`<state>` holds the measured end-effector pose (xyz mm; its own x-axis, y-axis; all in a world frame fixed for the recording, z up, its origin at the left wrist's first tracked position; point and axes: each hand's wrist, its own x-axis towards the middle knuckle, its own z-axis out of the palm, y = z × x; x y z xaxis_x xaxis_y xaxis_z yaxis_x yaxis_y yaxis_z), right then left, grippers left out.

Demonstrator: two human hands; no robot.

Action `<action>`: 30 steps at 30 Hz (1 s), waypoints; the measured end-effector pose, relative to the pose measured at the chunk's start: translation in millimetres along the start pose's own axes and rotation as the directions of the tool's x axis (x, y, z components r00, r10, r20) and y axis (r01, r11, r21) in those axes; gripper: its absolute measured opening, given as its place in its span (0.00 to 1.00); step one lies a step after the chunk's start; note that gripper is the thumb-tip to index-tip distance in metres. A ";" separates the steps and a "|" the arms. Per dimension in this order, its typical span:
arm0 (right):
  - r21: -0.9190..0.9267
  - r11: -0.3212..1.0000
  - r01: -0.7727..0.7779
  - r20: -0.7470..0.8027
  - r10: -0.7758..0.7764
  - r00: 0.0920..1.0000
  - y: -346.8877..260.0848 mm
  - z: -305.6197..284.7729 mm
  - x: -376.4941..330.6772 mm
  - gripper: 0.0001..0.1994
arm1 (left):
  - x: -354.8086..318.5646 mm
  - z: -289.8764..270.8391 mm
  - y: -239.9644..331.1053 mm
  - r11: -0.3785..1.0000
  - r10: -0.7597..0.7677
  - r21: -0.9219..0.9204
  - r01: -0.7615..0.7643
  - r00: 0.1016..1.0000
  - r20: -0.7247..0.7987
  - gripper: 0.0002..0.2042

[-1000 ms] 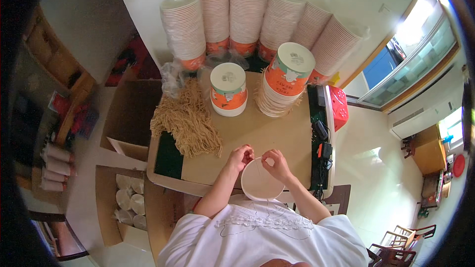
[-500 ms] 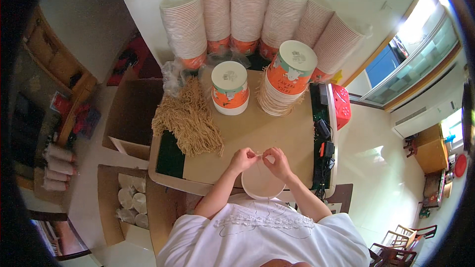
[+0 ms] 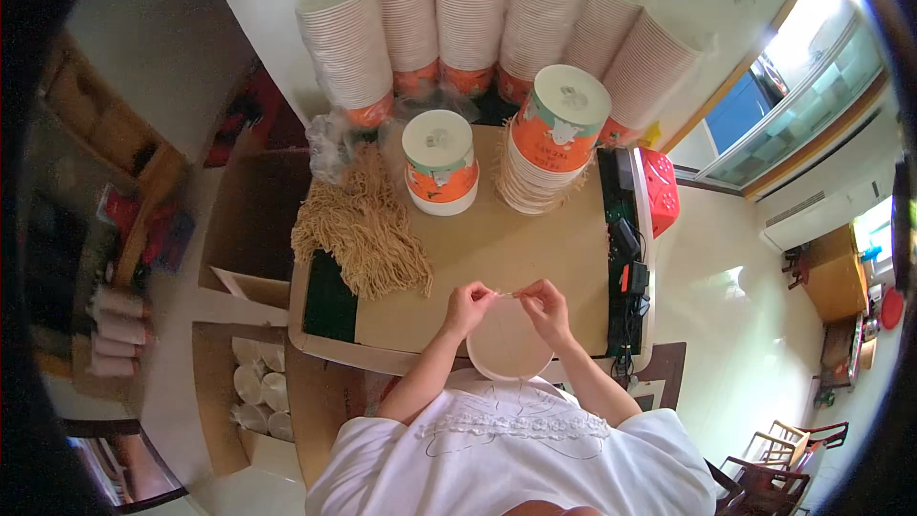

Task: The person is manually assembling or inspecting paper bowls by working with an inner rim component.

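Note:
A white paper bucket [image 3: 507,349] sits at the near edge of the table, against my shirt, its round opening facing up. Above its far rim, my left hand [image 3: 467,308] and my right hand [image 3: 545,311] are both closed in a pinch. A short pale cord [image 3: 506,294] runs between the two sets of fingertips, a small gap apart. Whether the cord passes through the bucket's wall cannot be made out. Left of my hands lies a heap of tan twisted cords [image 3: 368,229].
An upside-down orange and green bucket [image 3: 440,164] stands beyond my hands. Right of it is a taller bucket stack [image 3: 557,139] with cords hanging out. Wrapped bucket stacks [image 3: 473,14] line the wall. Black adapters [image 3: 626,239] and a red basket [image 3: 659,193] are at right; an open carton [image 3: 215,392] is at lower left.
My hands have drawn slightly apart, the right one shifting right, and the cord between them now shows stretched out. The view has tilted a little; the bucket stays in place.

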<state>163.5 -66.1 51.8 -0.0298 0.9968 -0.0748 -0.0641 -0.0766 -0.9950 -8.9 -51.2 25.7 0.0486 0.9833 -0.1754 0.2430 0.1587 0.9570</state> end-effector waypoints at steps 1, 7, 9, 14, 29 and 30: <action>-0.093 0.994 0.056 0.025 -0.054 0.998 -1.0 0.2 1.2 0.04 | 0.2 -0.1 0.9 1.000 -0.001 0.002 0.001 1.000 0.005 0.05; -0.318 0.939 0.132 0.097 -0.106 0.990 -6.3 4.3 3.0 0.05 | 5.8 4.5 -4.7 0.862 -0.143 -0.484 0.150 0.988 0.053 0.04; -0.329 0.935 0.129 0.095 -0.103 0.990 -10.1 6.4 6.4 0.05 | 8.1 4.4 -8.8 0.802 -0.154 -0.559 0.213 0.976 0.152 0.03; -0.489 0.872 0.010 0.135 0.064 0.989 -21.9 8.7 11.0 0.07 | 12.1 3.3 -20.1 0.800 -0.215 -0.532 0.278 0.960 0.179 0.03; -0.588 0.809 0.027 0.173 0.094 0.980 -19.1 -1.2 12.5 0.05 | 13.4 -9.8 -7.8 0.409 -0.217 -0.791 0.455 0.891 0.399 0.08; -0.588 0.808 0.027 0.172 0.093 0.981 -19.6 -1.3 13.3 0.05 | 14.2 -10.2 -4.6 0.502 -0.210 -0.745 0.439 0.897 0.388 0.09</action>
<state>165.7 -51.4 70.2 -0.2068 0.9661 -0.1543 0.5339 -0.0207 -0.8453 -19.2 -37.1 21.2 0.3685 0.8145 -0.4481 -0.5779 0.5782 0.5759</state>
